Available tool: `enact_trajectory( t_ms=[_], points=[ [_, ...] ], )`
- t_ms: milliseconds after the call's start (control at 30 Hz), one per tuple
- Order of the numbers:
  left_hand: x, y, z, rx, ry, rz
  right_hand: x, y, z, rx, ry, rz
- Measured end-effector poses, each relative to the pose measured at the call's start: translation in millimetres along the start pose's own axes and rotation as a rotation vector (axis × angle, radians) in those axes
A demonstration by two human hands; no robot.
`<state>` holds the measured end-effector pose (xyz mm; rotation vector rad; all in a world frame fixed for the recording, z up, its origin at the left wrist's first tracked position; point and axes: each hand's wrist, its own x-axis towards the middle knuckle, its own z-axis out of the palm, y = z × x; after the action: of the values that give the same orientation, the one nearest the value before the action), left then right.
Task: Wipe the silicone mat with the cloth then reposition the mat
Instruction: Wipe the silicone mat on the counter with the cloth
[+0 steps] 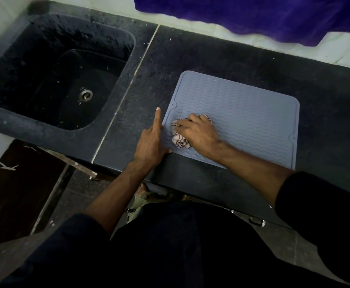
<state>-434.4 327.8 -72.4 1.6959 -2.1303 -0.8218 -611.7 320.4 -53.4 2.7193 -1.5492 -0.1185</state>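
On mat (242,113) | right hand (199,132) grips cloth (179,140) | left hand (152,140) forefinger straight, pressing edge

One silicone mat (242,113) lies on one dark counter (222,57). One bunched cloth (179,139) sits at the mat's 8 o'clock corner. Two hands show: the left hand (152,140) and the right hand (199,132). One sink (51,73), at 9 o'clock from the mat, has one drain (85,94). One purple fabric (263,15) hangs at 12 o'clock.

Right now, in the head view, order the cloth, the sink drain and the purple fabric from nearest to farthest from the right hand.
1. Cloth, under the right hand on the mat.
2. Sink drain, off to the left.
3. Purple fabric, at the top, behind the counter.
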Motion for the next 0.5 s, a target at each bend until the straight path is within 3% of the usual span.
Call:
enact_trajectory(
  t_ms=[267, 500],
  points=[
    [1.2, -10.4, 2.0, 0.128, 0.018, -0.046, -20.7, 23.7, -0.8, 0.051, -0.05, 0.046],
    [2.1, -11.0, 2.3, 0.141, 0.038, -0.041, 13.4, -15.6, -3.5, 0.033, -0.041, -0.005]
  ],
)
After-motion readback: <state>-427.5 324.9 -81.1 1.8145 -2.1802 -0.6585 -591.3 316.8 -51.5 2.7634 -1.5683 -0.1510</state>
